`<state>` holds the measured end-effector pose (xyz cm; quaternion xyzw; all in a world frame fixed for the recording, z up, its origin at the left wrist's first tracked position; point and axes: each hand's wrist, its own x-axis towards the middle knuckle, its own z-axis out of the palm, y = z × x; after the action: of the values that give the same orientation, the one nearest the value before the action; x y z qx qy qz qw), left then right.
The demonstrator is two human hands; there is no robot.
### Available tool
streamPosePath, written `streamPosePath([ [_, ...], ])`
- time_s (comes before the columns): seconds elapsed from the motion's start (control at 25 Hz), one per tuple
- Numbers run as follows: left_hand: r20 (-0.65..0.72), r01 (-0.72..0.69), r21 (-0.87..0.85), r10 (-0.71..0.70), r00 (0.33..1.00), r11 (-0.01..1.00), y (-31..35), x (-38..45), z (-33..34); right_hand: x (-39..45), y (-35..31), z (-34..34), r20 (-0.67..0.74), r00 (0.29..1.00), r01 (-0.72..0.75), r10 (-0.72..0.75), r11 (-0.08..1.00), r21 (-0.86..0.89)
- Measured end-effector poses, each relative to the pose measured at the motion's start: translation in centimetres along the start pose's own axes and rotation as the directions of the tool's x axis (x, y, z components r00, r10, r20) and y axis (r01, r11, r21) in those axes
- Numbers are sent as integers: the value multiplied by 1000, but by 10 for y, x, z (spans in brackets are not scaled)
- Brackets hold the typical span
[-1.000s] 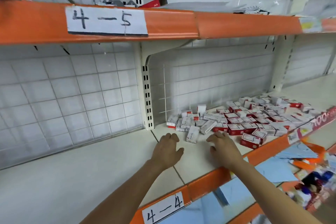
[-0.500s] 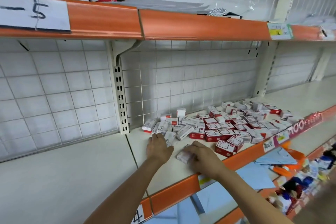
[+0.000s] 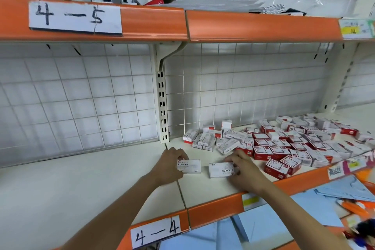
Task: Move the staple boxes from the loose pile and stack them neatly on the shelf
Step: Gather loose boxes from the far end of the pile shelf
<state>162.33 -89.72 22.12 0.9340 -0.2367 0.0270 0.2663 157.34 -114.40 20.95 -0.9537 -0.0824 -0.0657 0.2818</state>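
White shelf (image 3: pixel 101 184), left hand (image 3: pixel 167 166) and right hand (image 3: pixel 244 170) each gripping a staple box

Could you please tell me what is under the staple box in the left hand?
The staple box held by the left hand lies flat on the bare white shelf. Nothing shows beneath it, though its underside is hidden.

You've got white staple boxes (image 3: pixel 220 169) with black print, and red-and-white ones in the pile (image 3: pixel 284 144). Shelf (image 3: pixel 91 184) is cream with an orange edge (image 3: pixel 215 212); white labels (image 3: pixel 155 232) with black handwriting; white grid back panel (image 3: pixel 71 103).
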Motion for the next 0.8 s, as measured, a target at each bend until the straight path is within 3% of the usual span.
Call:
streamPosePath([
  [0.24, -17, -22, -6, 22, 1000, 1000, -3, -9, -2, 0, -6, 4, 29, 999, 21, -23, 998, 55],
  [0.36, -19, -10, 8, 10, 1000, 1000, -2, -9, -1, 3, -11, 7, 13, 999, -37, 36, 997, 64],
  [0.52, -67, 160, 67, -156, 986, 985, -5, -12, -1, 5, -25, 16, -24, 992, -124, 122, 980, -157],
  [0.68, -91, 365, 90, -357, 930, 927, -14, -22, -4, 11, -45, 25, 115, 990, -74, 84, 993, -90],
  [0.8, -82, 381, 51, -377, 923, 923, -20, -30, -7, 18, -58, 35, 165, 986, 51, -36, 995, -87],
])
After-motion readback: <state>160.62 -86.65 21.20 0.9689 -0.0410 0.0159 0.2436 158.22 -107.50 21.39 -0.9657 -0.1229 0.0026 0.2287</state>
